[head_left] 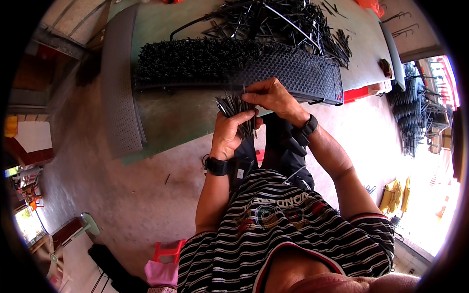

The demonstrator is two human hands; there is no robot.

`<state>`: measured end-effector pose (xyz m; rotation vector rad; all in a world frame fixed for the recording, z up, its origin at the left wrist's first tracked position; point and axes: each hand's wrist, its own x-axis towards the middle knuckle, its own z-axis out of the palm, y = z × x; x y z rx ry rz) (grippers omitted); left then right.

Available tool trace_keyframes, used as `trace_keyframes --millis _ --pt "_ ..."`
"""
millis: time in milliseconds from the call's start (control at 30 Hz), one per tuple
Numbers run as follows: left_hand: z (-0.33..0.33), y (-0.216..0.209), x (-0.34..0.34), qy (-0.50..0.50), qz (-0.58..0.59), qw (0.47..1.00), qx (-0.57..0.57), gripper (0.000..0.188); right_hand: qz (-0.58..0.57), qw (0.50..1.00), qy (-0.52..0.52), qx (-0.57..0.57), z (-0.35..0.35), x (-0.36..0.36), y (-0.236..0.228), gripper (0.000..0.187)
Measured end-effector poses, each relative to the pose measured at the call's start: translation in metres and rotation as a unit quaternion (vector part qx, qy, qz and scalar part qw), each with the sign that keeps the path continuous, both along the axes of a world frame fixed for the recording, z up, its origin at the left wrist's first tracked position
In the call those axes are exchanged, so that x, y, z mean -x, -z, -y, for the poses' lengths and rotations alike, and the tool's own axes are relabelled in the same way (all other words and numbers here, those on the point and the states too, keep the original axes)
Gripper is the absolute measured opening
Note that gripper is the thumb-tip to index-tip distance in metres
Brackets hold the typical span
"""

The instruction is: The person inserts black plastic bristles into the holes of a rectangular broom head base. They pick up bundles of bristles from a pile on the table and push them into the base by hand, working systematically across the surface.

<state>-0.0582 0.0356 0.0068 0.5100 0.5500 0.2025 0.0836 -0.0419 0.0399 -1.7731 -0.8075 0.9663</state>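
Note:
My left hand (228, 131) is closed around a bundle of thin dark strips (232, 104), its thumb lying across them. Just to the right, my right hand (274, 98) pinches the end of a thin strip at the top of the bundle. Beyond both hands lies a long black panel full of holes (303, 73). Dense black curled strips (188, 61) stand up from the panel's left half, while holes show on its right half. A heap of loose black strips (298, 22) lies behind the panel, partly under a bent metal frame (293, 24).
The panel rests on a green table (168, 129). A grey perforated sheet (118, 88) hangs along its left edge. A red stool (170, 251) with pink cloth stands behind me at the lower left. Dark racks (408, 112) stand at the right, and a fan (53, 257) at the lower left.

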Motion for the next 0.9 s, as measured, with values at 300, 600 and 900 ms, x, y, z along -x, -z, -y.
trace_keyframes --millis 300,600,900 --pt "0.001 0.006 -0.003 -0.001 0.019 1.000 0.007 0.023 -0.096 0.993 0.058 -0.046 0.006 0.001 0.009 0.021" --pt "0.004 0.002 -0.007 -0.060 0.001 0.996 -0.060 0.019 -0.183 0.979 0.069 -0.050 0.005 0.000 0.007 0.022" --pt "0.002 0.004 -0.007 -0.070 -0.023 0.996 -0.039 0.017 -0.034 0.993 0.095 -0.064 0.005 0.000 0.009 0.018"
